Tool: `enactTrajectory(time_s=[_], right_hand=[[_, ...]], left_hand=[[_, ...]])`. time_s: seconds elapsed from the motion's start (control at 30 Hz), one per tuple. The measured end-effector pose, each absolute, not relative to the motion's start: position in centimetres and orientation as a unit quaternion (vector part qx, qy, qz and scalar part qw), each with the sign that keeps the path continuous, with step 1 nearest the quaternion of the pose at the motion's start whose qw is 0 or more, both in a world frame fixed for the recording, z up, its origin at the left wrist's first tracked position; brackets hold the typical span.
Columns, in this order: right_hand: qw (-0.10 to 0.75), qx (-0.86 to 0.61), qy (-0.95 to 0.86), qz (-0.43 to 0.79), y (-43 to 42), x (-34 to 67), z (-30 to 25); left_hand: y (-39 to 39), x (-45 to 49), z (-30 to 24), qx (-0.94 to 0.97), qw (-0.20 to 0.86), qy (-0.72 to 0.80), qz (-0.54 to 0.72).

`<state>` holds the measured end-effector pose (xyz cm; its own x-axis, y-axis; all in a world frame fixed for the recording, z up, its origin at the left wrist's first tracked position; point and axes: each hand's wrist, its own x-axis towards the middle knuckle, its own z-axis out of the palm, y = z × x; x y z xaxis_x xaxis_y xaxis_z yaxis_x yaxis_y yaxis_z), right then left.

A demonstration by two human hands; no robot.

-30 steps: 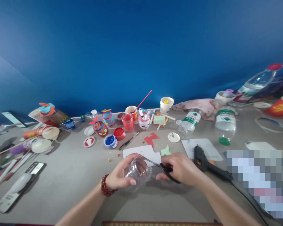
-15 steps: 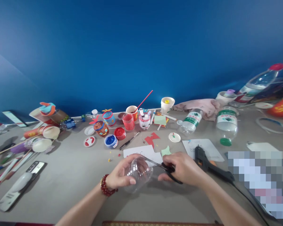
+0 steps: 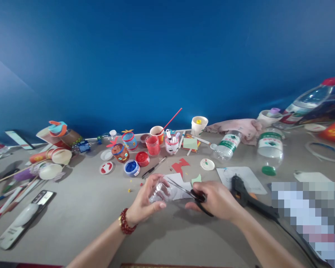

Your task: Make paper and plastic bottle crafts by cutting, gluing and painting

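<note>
My left hand (image 3: 148, 203), with a red bead bracelet (image 3: 126, 221) at the wrist, grips a clear plastic bottle piece (image 3: 161, 190) between thumb and fingers. The piece is see-through and slightly blurred, so its cut edge is hard to make out. In my right hand (image 3: 214, 199) are black-handled scissors (image 3: 197, 196). Their blades point left, close to the right side of the plastic, and look nearly closed; I cannot tell whether they touch it. Under and behind the plastic lies white paper (image 3: 175, 179) beside a green paper scrap (image 3: 196, 179).
A black hot glue gun (image 3: 241, 191) with its cord lies right of my right hand. Paint jars, a blue one (image 3: 131, 167) and a red one (image 3: 142, 159), stand ahead. Labelled plastic bottles (image 3: 270, 150) are at the right, a phone (image 3: 25, 219) at the left.
My left hand has turned and raised the bottle piece slightly; its wider part no longer hangs below the thumb. The scissors now sit a little apart to its right.
</note>
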<state>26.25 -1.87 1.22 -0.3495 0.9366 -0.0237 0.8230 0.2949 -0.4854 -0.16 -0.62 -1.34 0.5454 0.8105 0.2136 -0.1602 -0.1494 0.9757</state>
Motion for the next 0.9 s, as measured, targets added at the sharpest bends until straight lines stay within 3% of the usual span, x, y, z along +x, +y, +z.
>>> enactTrajectory(time_s=[0.13,0.9], right_hand=[[0.139,-0.555,-0.792,0.213,-1.83,26.25,1.27],[0.12,-0.548,-0.807,0.186,-2.42,25.78,1.13]], left_hand=[[-0.6,-0.4,-1.02,0.697,0.528,0.293,0.386],[-0.56,-0.06,-0.9,0.714,0.418,0.417,0.377]])
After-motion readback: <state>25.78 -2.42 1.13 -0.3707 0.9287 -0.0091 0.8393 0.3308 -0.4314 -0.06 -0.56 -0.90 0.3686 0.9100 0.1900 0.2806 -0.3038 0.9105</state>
